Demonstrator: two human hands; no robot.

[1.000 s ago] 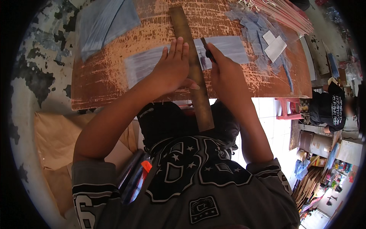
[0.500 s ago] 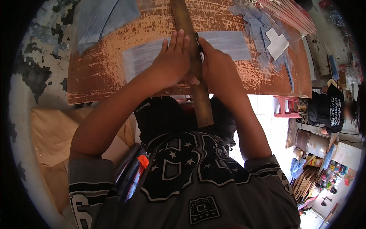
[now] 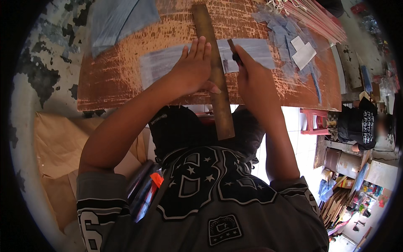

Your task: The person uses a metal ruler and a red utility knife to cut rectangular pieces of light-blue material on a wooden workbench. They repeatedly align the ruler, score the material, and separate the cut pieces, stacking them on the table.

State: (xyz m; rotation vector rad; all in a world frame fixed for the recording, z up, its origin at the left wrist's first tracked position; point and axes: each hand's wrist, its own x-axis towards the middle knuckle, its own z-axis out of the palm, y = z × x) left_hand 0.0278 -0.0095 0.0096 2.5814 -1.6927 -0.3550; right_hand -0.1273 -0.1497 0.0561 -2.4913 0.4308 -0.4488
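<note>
A long, worn brass-coloured ruler [image 3: 210, 50] lies across a strip of clear bluish plastic sheet [image 3: 163, 59], and its near end juts past the table edge. Flat on the ruler's left side, my left hand [image 3: 193, 67] presses down with fingers stretched out, the thumb resting over the ruler. To the right of the ruler, my right hand [image 3: 256, 77] is closed round a cutter knife [image 3: 235, 57]. The blade points away from me, over the right part of the strip and apart from the ruler. Most of the knife's handle is hidden in my fist.
More plastic sheets [image 3: 126, 23] lie at the table's far left. Plastic offcuts [image 3: 289, 50], a white paper piece [image 3: 304, 53] and a bundle of thin pinkish sticks [image 3: 312, 19] crowd the right. The scratched wooden table [image 3: 109, 90] ends before my lap. Another person [image 3: 357, 124] is at far right.
My right hand, with the cutter knife, has moved to the right, away from the ruler's edge. My left hand and the ruler stay nearly in place; the whole view has shifted slightly.
</note>
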